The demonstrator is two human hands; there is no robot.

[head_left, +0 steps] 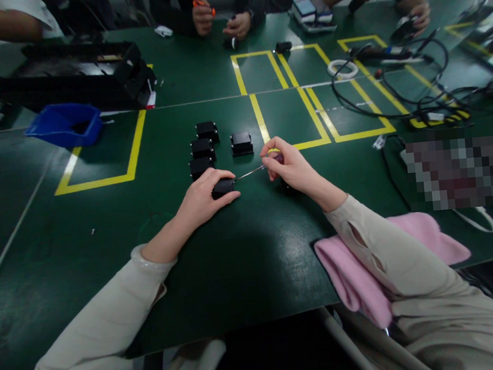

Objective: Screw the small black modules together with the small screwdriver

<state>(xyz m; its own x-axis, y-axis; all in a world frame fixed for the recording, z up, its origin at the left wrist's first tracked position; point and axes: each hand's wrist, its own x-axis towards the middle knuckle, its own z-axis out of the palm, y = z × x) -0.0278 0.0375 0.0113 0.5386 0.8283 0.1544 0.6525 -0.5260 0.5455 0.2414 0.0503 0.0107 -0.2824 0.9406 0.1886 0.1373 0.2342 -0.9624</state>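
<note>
My left hand (pixel 202 197) is closed around a small black box (pixel 223 187) and presses it on the green table (pixel 235 255). My right hand (pixel 288 167) pinches a thin screwdriver (pixel 252 172) whose metal tip points left into the side of that box. Three more black boxes (pixel 202 148) stand in a column just beyond my left hand. A further black box (pixel 241 143) sits to their right, a little beyond the screwdriver.
A blue bin (pixel 65 125) and a black tray (pixel 77 73) stand far left. Black cables (pixel 397 88) and a white tape ring (pixel 342 68) lie far right. A pink cloth (pixel 349 274) lies under my right forearm. Other people's hands (pixel 219 20) work at the far edge.
</note>
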